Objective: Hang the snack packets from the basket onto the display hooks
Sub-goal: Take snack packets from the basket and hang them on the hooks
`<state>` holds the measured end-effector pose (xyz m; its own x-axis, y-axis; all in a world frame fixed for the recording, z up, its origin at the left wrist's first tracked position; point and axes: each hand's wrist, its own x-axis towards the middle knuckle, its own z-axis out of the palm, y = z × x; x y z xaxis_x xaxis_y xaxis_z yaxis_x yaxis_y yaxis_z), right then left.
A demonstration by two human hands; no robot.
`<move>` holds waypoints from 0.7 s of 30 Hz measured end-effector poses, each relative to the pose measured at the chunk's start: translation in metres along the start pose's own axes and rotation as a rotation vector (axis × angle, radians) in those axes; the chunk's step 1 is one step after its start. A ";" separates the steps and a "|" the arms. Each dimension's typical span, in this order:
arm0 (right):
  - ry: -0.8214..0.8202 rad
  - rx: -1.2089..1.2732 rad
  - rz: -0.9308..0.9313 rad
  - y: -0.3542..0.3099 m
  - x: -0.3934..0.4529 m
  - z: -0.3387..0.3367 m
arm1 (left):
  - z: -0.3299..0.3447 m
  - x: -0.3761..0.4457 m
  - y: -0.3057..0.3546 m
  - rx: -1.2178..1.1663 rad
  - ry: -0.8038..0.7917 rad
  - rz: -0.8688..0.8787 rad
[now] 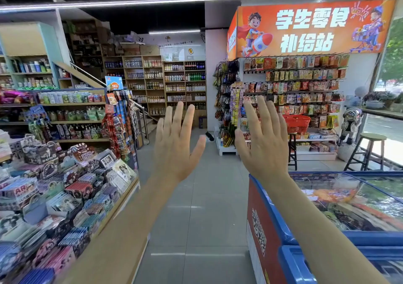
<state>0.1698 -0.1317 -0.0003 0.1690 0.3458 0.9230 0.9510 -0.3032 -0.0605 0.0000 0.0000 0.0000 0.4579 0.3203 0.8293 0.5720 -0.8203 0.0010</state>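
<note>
From the head view, the left hand and right hand are raised side by side, backs to the camera, fingers straight and spread, holding nothing. Beyond the right hand, a red plastic mesh basket rests on a dark stool. Behind the basket, rows of small colourful snack packets hang on the white display wall's hooks, under an orange cartoon banner.

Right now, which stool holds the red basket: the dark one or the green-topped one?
The dark stool in front of the snack hook wall; the red plastic basket sits on it. The round green-topped wooden stool by the window carries nothing.
</note>
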 end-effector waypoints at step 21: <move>-0.861 0.285 0.121 0.006 -0.277 0.146 | 0.157 -0.256 -0.025 -0.181 -0.980 -0.199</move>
<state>0.1663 -0.0998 -0.3119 0.2974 0.9034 0.3087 0.9229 -0.1893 -0.3352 -0.0243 0.0132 -0.3003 0.7683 0.6399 -0.0188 0.6246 -0.7428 0.2411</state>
